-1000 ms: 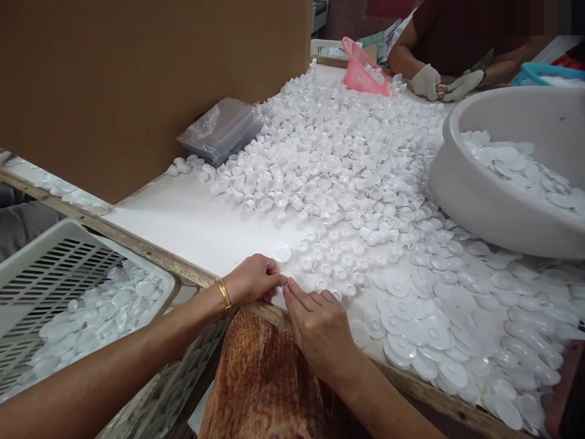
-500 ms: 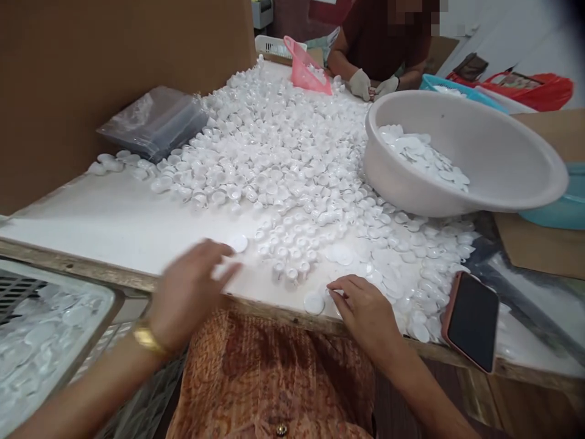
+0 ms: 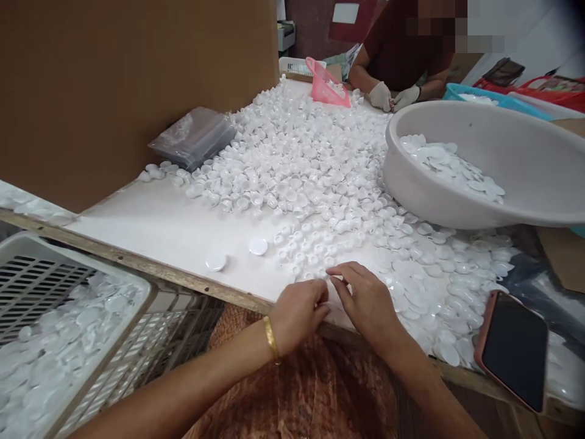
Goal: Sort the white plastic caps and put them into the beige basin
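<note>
My left hand [image 3: 298,312] and my right hand [image 3: 365,299] meet at the table's near edge, fingers curled together over a small white plastic piece [image 3: 336,299] that is mostly hidden between them. Just beyond them lies a wide heap of small white caps [image 3: 301,164]. Flat white discs [image 3: 434,286] spread to the right of my right hand. Two finished white pieces [image 3: 216,262] sit apart on the bare white tabletop [image 3: 155,222], to the left of my hands.
A large grey basin [image 3: 484,210] with discs stands at the right. A phone [image 3: 514,347] lies at the near right edge. A slotted white crate [image 3: 59,305] of parts sits lower left. A cardboard wall [image 3: 114,73] rises behind. Another person's gloved hands [image 3: 393,96] work beside a pink scoop [image 3: 326,85].
My left hand came back from the left, leaving a white piece on the bare tabletop, and now meets my right hand again. The view shifted slightly.
</note>
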Demonstrator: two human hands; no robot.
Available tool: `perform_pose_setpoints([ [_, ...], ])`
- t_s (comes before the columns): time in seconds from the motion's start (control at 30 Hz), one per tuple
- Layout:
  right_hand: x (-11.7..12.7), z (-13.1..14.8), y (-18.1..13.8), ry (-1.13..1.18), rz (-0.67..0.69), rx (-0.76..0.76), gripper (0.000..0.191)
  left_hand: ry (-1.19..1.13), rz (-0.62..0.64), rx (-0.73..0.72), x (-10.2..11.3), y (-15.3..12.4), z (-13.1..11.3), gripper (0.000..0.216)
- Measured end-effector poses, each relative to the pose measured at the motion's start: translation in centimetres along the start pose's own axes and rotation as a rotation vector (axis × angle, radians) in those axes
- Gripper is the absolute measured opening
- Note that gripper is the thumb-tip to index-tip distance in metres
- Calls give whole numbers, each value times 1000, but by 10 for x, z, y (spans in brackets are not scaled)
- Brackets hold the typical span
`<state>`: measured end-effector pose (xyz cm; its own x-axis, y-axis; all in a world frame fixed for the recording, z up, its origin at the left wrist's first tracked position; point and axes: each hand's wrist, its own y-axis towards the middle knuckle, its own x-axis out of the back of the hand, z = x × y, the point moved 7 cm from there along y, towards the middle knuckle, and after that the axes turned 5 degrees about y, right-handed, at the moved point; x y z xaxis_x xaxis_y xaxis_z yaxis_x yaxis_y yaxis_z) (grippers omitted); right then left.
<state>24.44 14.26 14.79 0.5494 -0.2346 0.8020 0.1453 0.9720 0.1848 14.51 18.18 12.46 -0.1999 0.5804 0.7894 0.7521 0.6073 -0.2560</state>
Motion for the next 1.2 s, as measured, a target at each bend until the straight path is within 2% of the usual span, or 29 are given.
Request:
perform_pose_setpoints([
  [0.17, -25, 29, 19, -147, 67, 104, 18, -475, -173, 277, 38, -16, 62, 13],
  [0.27, -41, 39, 25, -235, 66, 97, 12, -642, -227, 366, 46, -19, 83, 16],
  [0.37, -54, 43, 25, -251, 70, 98, 7, -717, -206, 388, 41, -15, 90, 15],
  [0.5, -59, 45, 23, -244, 59, 101, 9, -735, -156, 422, 36, -10, 97, 14],
  [0.7, -56, 45, 24, -243, 36, 112, 11, -969, -191, 408, 46, -10, 99, 22],
  [0.8, -57, 45, 24, -243, 25, 120, 10, -935, -170, 405, 41, -8, 95, 22],
  [0.97, -58, 43, 25, -243, 28, 101, 12, -710, -151, 364, 31, -2, 92, 14],
  [1.2, -55, 43, 24, -237, 33, 89, 13, -548, -84, 370, 35, 2, 89, 9],
])
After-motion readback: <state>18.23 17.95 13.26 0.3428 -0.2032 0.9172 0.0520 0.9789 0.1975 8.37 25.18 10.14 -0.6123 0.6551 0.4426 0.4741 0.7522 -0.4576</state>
